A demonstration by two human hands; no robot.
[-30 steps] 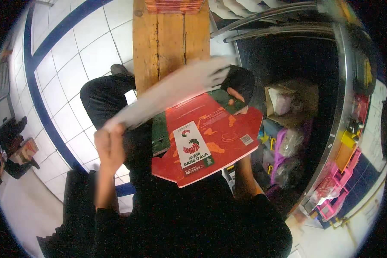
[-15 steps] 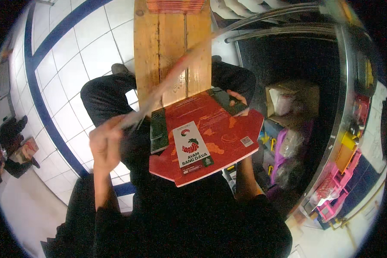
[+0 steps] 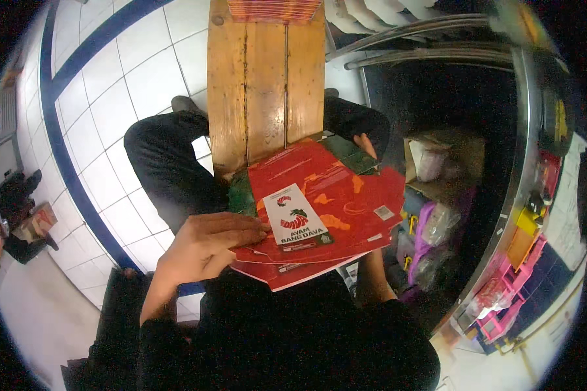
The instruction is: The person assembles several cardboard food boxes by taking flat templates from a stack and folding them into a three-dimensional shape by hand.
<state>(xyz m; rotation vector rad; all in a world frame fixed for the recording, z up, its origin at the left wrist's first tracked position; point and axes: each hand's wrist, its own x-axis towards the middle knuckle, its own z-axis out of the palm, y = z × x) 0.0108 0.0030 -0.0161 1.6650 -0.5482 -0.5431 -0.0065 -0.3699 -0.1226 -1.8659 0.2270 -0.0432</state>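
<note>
A stack of flat red printed carton sheets (image 3: 332, 215) lies across my lap at the near end of a wooden bench (image 3: 264, 78). The top sheet has a white label panel and green flaps at its far edge. My left hand (image 3: 202, 247) lies on the stack's left edge, fingers stretched over the top sheet and thumb below. My right hand (image 3: 368, 144) grips the stack's far right corner; only its fingertips show, and the forearm runs hidden beneath the sheets. My dark-trousered legs straddle the bench.
More red sheets (image 3: 274, 8) are piled at the bench's far end. To the right stands a metal rack (image 3: 502, 195) with pink bins (image 3: 509, 306), and a cardboard box with bags (image 3: 437, 159). The floor is white tile with a blue stripe (image 3: 65, 156). Another person (image 3: 13, 215) sits at far left.
My left hand was swinging a carton sheet up and over, pale underside showing. That sheet now lies flat on the stack, and the hand has come down onto its left edge.
</note>
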